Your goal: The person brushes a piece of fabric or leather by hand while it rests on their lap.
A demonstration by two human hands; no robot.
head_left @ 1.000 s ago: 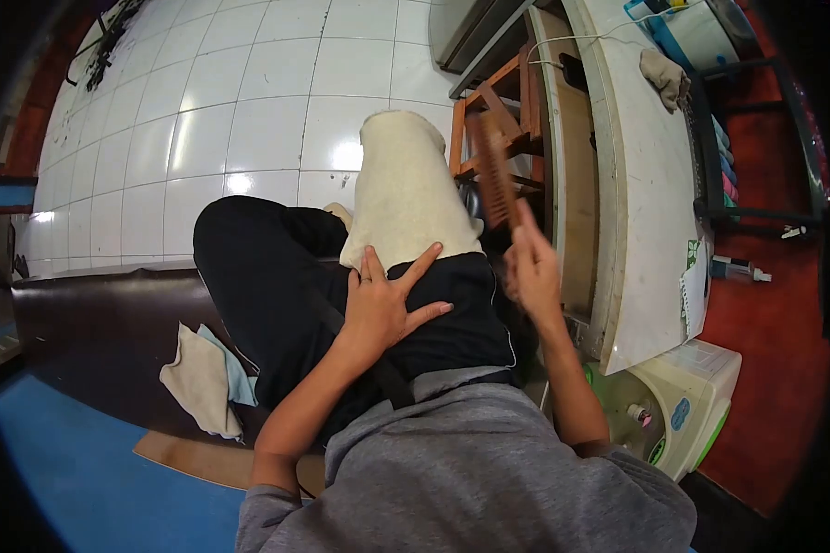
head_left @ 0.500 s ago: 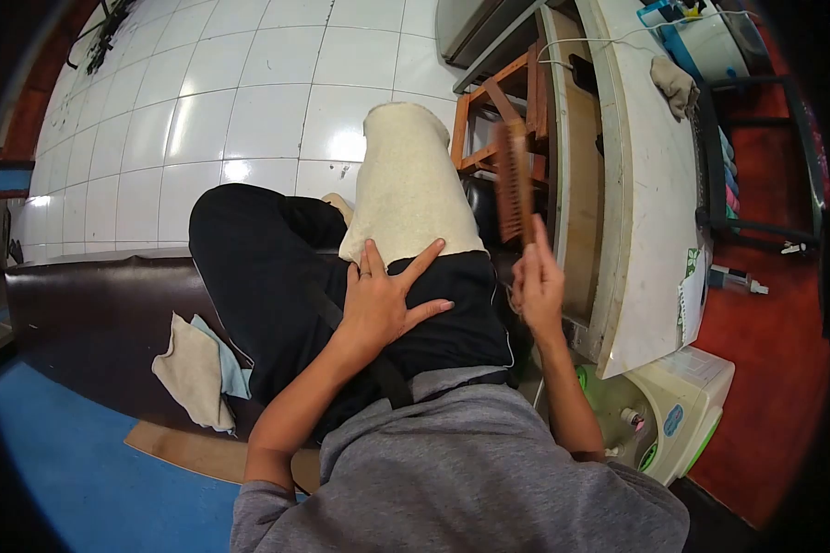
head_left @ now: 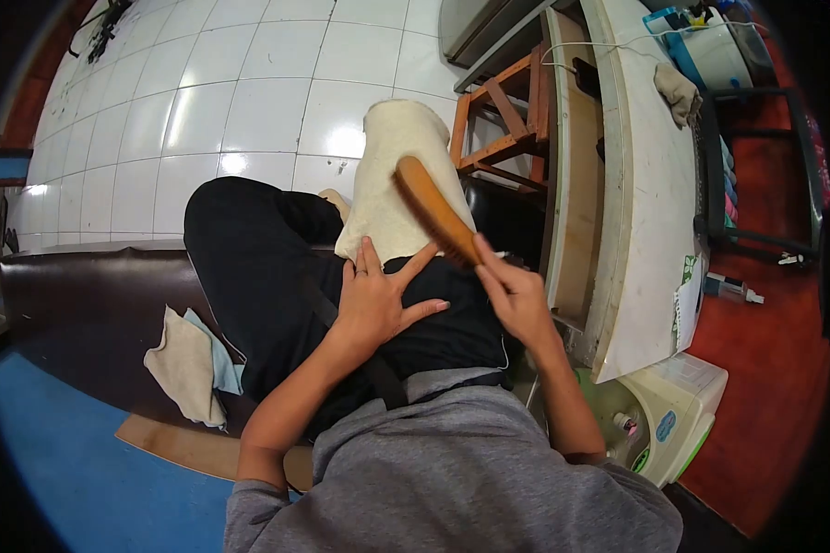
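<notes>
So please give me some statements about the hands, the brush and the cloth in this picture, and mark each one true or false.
1. The right hand holds a wooden brush. True.
2. The brush lies over the cream cloth that is draped on the knee. True.
3. The left hand is lifted in the air, touching nothing. False: it rests flat on the black trousers, its fingers spread at the lower edge of the cloth.
4. The folded rags lie on the white table. False: they lie on the dark seat, on the person's left.
5. A wooden stool stands on the white tiled floor. True.
</notes>
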